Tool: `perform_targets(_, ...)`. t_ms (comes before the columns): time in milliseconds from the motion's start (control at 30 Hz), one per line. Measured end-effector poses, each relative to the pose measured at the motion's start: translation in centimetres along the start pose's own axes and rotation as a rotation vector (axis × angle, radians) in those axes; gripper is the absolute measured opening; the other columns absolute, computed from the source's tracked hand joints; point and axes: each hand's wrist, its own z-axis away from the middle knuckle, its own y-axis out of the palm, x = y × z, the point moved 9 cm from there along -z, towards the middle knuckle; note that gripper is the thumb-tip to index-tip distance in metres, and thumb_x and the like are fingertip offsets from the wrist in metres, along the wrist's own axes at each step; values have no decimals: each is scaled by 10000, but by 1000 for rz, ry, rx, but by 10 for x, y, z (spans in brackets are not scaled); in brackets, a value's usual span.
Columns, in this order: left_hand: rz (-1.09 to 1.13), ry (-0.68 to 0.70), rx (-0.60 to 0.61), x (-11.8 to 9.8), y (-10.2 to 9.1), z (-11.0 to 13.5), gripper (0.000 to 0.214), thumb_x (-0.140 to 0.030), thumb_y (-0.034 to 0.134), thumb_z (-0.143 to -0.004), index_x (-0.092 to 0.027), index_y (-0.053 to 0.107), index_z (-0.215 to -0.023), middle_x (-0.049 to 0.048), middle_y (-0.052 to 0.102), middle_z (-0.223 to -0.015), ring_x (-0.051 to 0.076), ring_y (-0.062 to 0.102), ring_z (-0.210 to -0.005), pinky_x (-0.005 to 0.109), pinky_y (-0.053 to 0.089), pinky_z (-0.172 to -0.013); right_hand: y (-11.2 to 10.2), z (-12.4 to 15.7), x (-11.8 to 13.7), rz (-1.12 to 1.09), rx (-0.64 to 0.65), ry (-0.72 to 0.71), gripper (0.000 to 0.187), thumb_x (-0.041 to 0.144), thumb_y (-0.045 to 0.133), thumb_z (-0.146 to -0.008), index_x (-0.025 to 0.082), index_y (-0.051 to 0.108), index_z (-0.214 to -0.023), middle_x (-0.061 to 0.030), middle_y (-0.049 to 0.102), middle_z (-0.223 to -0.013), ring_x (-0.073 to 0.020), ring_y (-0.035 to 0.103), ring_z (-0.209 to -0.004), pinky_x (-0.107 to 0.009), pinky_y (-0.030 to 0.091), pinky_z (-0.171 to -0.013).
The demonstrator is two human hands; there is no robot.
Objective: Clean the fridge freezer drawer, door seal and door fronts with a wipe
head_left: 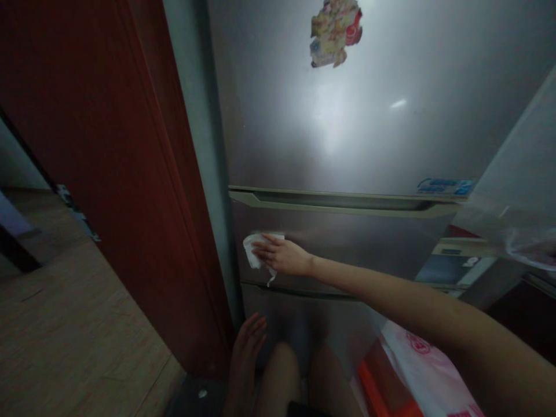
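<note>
My right hand (282,255) reaches in from the right and presses a thin white cloth (252,250) flat against the fridge's middle drawer (347,234). The cloth spreads out to the left of the fingers, and a narrow strip of it dangles below the hand. Whether it is paper or fabric I cannot tell. Lower down, my left hand (249,339) is beside my knee, near the bottom drawer (339,324); its fingers are stretched out with nothing in them. The silver fridge door (278,116) rises above, carrying a torn sticker (334,35).
On the left stands a reddish-brown wooden door (130,174) beside a pale wall strip, with tiled floor (87,324) beyond. White and red plastic bags (417,359) sit at lower right. Clear plastic (521,191) hangs at the right, near a white appliance (456,263).
</note>
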Motion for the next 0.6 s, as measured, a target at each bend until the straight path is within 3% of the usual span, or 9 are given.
perform_targets(167,30,-37,10,-2,14,2,474,-446,785,-576,-195,712,-971,157,712,-1111,323,633,-1105,455,441,-990,-67,-12,-64,80,-130,207,326,144,459,-942,102,611,-1227,-97,505,-1428,-287,358,-1402,-545,280,-1185)
perform_targets(267,48,-51,53,-4,23,1,463,-448,786,-590,-192,719,-969,157,713,-1109,319,630,-1109,430,453,-971,-77,-11,-76,42,-179,302,383,125,458,-939,91,536,-1313,-125,444,-1473,-284,308,-1429,-563,258,-1188)
perform_targets(433,-7,13,-8,-22,23,-9,479,-416,811,-588,-192,697,-995,134,704,-1106,282,637,-1078,363,488,-889,-32,-7,-32,4,-168,246,365,165,442,-956,77,551,-1294,-125,472,-1450,-281,368,-1398,-535,335,-1159)
perform_targets(600,-41,145,-95,-65,31,-22,572,-466,792,-582,-184,647,-1058,133,634,-1225,275,571,-1174,350,466,-924,22,1,24,-5,-170,192,367,219,428,-970,74,575,-1273,-98,541,-1394,-256,440,-1351,-458,375,-1147)
